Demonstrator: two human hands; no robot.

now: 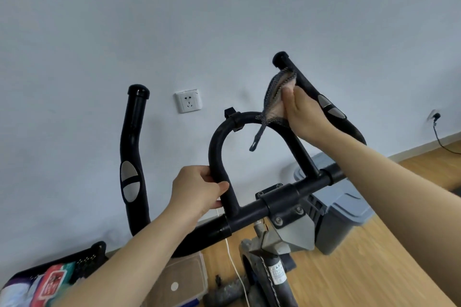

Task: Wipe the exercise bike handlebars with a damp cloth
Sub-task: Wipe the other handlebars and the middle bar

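Right now the right hand (303, 113) is pressing a bunched cloth (275, 97) against the upper right handlebar (305, 82), its grip clenching the fabric, while the left hand (197, 188) is grasping the centre loop (217, 147) to steady the bike. Soft and limp, the cloth is trailing a loose corner, so gathering it fully into the palm seems wise; the bars look rigid

Head view looks forward-down, close over handlebars (249, 147).
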